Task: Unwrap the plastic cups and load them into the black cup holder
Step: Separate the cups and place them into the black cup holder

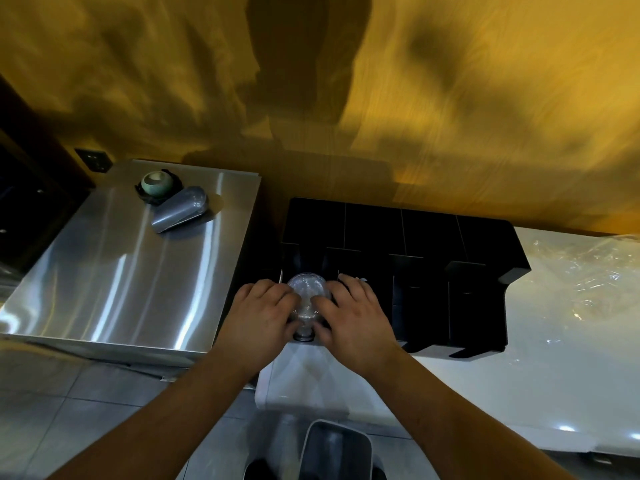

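The head view is looking down. A stack of clear cups is sitting at 6 o'clock, in the far-left slot of the black holder. The left hand is curling its fingers round the stack's left side. The right hand is curling round its right side. Wrap is lying at 3 o'clock. Spare cups are lying on a steel box at 10 o'clock.
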Available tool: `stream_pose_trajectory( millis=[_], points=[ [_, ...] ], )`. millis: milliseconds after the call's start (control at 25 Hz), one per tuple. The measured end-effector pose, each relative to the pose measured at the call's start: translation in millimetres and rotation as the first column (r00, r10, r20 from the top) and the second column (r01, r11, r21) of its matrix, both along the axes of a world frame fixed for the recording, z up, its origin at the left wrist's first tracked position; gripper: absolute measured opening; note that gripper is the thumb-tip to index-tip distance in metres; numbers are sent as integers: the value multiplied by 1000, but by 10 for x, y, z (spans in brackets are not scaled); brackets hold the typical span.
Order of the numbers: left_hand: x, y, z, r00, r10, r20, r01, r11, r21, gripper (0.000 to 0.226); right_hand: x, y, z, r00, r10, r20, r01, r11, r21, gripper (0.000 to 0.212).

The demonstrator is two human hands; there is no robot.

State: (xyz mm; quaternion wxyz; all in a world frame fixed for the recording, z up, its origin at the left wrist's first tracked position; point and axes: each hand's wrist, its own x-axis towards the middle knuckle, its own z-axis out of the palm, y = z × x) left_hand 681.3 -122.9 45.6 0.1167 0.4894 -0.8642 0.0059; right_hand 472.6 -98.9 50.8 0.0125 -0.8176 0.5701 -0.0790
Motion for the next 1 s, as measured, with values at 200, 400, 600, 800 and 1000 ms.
stream_pose_trajectory(
  millis=[200, 400, 600, 800, 1000],
  points=[
    [24, 31, 80, 998, 27, -56, -26, 999, 33, 55, 13, -21, 45, 1000, -6, 14, 6, 1000, -14, 45],
    [34, 79, 172, 996, 79, -48, -73, 990, 118, 74, -4, 22, 101, 999, -15, 33, 16, 1000, -5, 59],
    [-18, 266, 197, 995, 53, -82, -42, 992, 122, 91, -152, 187, 242, 999, -36, 40, 35, 999, 30, 73],
    [-334, 394, 343, 982, -135, -134, 141, 989, 35, 46, -438, 579, 438, 983, -184, 13, 184, 983, 6, 47],
    [-912, 530, 548, 956, -290, 49, 249, 887, 389, 42, -848, 962, 633, 948, -312, -67, 311, 857, 411, 34]
  ],
)
